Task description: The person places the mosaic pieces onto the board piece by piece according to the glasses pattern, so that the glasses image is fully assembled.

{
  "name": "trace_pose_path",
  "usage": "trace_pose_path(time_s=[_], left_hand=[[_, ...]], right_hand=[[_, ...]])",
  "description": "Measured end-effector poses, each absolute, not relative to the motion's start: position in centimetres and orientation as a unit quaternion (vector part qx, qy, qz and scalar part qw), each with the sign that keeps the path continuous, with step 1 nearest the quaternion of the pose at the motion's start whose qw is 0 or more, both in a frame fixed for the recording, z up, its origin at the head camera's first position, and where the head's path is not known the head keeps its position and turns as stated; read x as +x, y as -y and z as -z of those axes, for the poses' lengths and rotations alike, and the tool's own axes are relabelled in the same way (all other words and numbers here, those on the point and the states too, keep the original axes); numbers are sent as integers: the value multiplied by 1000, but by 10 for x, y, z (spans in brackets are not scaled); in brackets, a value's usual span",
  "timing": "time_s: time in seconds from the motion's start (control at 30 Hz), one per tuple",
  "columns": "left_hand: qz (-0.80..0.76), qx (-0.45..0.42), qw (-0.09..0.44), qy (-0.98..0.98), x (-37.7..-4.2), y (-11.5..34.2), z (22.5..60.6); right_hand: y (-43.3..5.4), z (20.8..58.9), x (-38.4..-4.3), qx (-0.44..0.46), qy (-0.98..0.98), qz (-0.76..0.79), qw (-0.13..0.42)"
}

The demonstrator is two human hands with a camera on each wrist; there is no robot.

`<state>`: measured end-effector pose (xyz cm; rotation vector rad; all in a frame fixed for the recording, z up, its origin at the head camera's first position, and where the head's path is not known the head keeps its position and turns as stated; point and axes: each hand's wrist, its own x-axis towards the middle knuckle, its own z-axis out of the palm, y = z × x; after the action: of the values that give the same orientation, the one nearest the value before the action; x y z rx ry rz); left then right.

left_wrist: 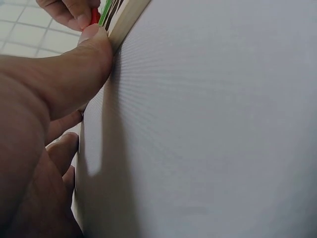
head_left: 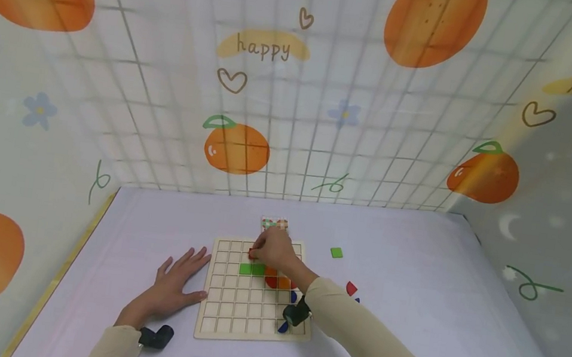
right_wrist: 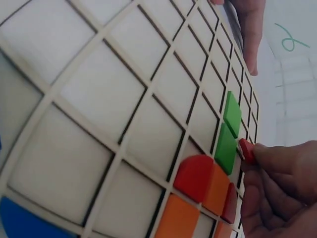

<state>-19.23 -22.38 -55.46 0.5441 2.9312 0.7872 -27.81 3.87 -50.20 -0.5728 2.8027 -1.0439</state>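
Red tile (right_wrist: 246, 150) is pinched between thumb and fingers of the right hand (head_left: 276, 249), tilted, over the far-middle part of the wooden grid board (head_left: 226, 309), just beyond two green square tiles (right_wrist: 226, 148). Can't tell if it touches the board. Red rounded tile (right_wrist: 195, 176) and orange tiles (right_wrist: 178, 218) sit right of the greens; blue tiles (head_left: 283, 326) lie toward the near right corner, close to the black wrist camera (head_left: 295, 311). Left hand (head_left: 175, 284) is spread, grips nothing, thumb against the board's left edge. Printed card (head_left: 275, 222) at the far edge is partly hidden by the right hand. Off to the right on the tabletop (head_left: 405, 260): loose green tile (head_left: 336, 253), red wedge tile (head_left: 351, 288). Main risk: held tile lands crooked on a divider, cause being the tilted pinch. Next: fingertips bump the greens, since clearance looks tight. Sleeve (head_left: 354, 320) or camera could drag the blues; the forearm crosses that side. Board could skid under a hard press: only light bracing at the left edge.
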Motion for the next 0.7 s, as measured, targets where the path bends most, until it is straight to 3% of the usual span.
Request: trace_pose_path(time_s=[0.4, 0.7], left_hand=[[-255, 182, 25, -949, -192, 223, 553], [-258, 180, 23, -949, -191, 223, 553]], right_hand=[[-27, 506, -272, -190, -931, 310, 45], [-29, 508, -269, -191, -936, 284, 81]])
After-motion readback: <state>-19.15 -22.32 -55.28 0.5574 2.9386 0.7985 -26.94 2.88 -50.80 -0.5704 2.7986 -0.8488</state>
